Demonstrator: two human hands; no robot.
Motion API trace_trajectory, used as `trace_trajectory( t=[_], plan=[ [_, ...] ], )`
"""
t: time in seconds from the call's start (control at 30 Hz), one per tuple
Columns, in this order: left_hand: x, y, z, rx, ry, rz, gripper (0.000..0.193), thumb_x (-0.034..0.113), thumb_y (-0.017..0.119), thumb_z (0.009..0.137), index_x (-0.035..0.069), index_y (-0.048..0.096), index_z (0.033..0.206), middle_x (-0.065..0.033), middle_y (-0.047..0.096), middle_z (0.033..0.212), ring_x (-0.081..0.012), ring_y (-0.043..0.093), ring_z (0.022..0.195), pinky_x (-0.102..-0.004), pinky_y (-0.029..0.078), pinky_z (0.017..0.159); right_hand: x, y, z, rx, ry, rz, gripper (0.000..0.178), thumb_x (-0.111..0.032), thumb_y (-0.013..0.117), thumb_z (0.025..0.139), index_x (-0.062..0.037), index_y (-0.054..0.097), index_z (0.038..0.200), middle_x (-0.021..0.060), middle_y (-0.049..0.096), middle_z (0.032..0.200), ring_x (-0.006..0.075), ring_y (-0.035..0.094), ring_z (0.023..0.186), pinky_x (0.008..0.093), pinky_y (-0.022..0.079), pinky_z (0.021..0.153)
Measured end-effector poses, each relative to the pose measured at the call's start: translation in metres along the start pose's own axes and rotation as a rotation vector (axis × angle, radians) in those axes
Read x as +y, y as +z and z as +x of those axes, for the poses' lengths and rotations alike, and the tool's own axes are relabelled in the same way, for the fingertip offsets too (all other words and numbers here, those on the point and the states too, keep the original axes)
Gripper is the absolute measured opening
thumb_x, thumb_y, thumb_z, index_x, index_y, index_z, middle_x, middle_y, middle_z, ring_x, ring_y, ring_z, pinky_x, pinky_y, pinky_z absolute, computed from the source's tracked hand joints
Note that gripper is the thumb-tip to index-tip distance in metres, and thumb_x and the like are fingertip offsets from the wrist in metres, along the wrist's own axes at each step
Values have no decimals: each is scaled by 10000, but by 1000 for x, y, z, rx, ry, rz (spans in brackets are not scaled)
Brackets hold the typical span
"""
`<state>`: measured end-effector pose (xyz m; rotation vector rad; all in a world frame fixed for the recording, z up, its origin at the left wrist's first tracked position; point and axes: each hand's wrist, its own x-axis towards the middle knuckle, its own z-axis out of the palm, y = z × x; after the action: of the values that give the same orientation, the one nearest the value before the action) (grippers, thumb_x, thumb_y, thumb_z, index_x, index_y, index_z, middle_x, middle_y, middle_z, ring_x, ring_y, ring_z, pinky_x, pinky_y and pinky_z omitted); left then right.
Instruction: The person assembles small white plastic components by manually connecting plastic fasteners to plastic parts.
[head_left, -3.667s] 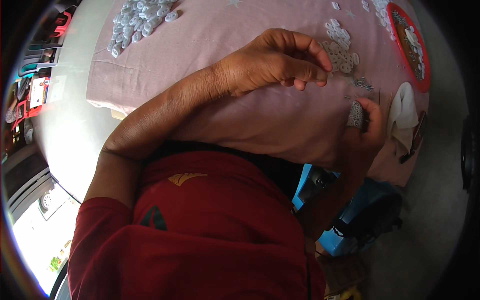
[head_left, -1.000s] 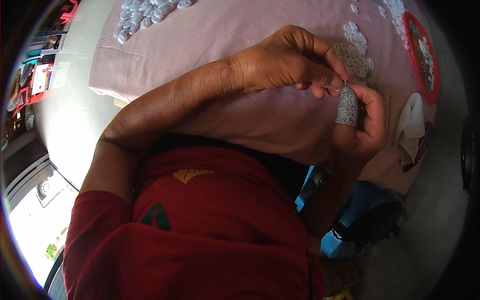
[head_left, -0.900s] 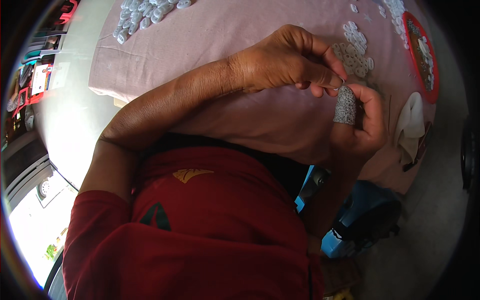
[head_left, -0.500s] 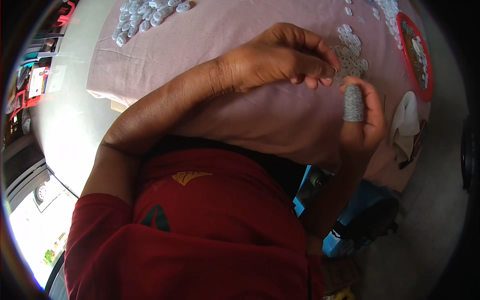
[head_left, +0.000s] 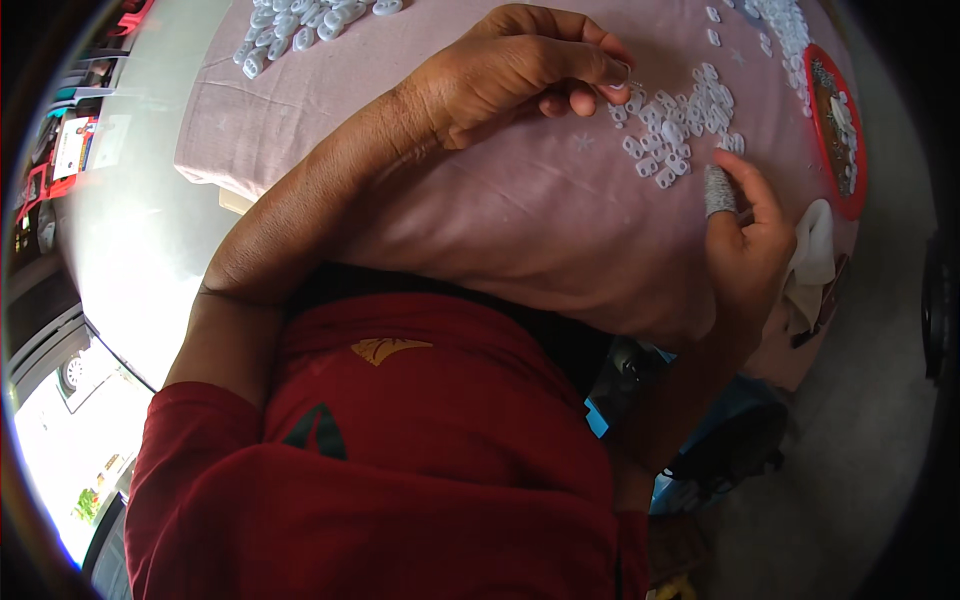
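My left hand (head_left: 525, 70) hovers over the pink cloth, thumb and fingers pinched together. A small pale, shiny bit shows at its fingertips, too small to name. To the right, my right hand (head_left: 755, 225) has its index finger stretched out and its thumb apart from it. A grey wrapping (head_left: 718, 190) covers that thumb. The index fingertip is at a few small white oval pieces (head_left: 734, 143), and I see nothing held in this hand. Between the hands lies a loose spread of small white pieces with holes (head_left: 665, 135).
A pink tablecloth (head_left: 450, 215) covers the table. Larger white oval pieces (head_left: 300, 22) are heaped at the far left. A red-rimmed tray (head_left: 855, 200) with small parts stands at the right, beside more white pieces (head_left: 785, 35). A white cloth (head_left: 812, 245) lies near the right edge.
My left hand has moved up and left, away from my right hand. My right hand has shifted slightly right, its index finger now extended toward the white pieces. More of the spread shows.
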<state>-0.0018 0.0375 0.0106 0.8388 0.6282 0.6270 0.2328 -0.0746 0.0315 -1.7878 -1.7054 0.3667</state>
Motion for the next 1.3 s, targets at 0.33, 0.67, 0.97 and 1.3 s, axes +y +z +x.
trace_trajectory(
  t=[0.33, 0.67, 0.97, 1.3],
  plan=[
    [-3, 3, 2, -20, -5, 59, 110, 95, 618, 922, 35, 627, 1014, -23, 676, 854, -61, 582, 644, -170, 428, 555, -4, 15, -3, 7, -61, -64, 435, 46, 481, 714, 7, 654, 1111, 130, 676, 1019, 210, 647, 930, 326, 488, 845],
    [-7, 1, 3, -59, 16, 78, 125, 76, 609, 929, 28, 615, 1044, -30, 683, 866, -56, 592, 650, -168, 438, 561, -6, 27, 17, 23, -252, -129, 360, 9, 543, 696, -43, 677, 1026, 149, 651, 941, 326, 633, 870, 374, 506, 795],
    [-15, 7, -1, -122, 166, 275, 234, 134, 643, 909, -4, 633, 1098, -55, 708, 899, -63, 659, 781, -176, 484, 639, -5, 29, 0, 92, 87, 606, 250, 37, 549, 837, 73, 665, 1056, 90, 686, 935, 107, 603, 881, 248, 480, 784],
    [-20, 22, -5, -136, 189, 307, 203, 123, 639, 912, 11, 657, 1080, -48, 693, 916, -80, 660, 855, -197, 509, 710, -12, 34, -1, 41, 3, 604, 258, -16, 540, 897, 62, 642, 1120, 73, 686, 947, 76, 562, 797, 210, 433, 713]
  ],
)
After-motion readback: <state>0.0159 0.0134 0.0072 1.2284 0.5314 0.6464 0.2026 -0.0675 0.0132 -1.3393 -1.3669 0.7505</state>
